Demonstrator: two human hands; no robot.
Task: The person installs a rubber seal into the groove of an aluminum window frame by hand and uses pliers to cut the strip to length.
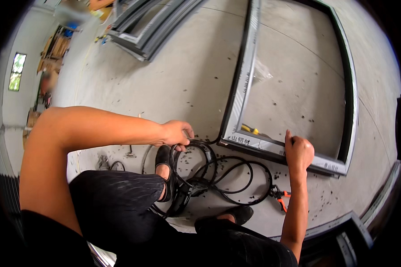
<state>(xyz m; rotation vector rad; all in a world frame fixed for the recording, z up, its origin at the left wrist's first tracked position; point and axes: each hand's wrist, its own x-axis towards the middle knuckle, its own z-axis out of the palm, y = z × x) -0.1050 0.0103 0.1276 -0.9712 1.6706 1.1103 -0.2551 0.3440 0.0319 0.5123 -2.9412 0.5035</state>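
A grey metal window frame (246, 75), partly covered in printed protective film, lies in front of me with a black strip along its outer edge. My left hand (177, 134) is closed on a thin black rubber strip (211, 142) just left of the frame's near left corner. That strip runs to the corner from loose coils of black rubber strip (268, 178) lying by my feet. On the near rail, my right hand (299, 153) is closed around the frame, thumb pointing up; its fingertips are partly hidden.
Orange-handled pliers (281, 199) lie right of the coils. A yellow-handled tool (249, 129) rests inside the frame, near clear plastic film (262, 71). More frames are stacked (142, 38) at far left and lie (343, 236) at near right. Black scraps dot the concrete floor.
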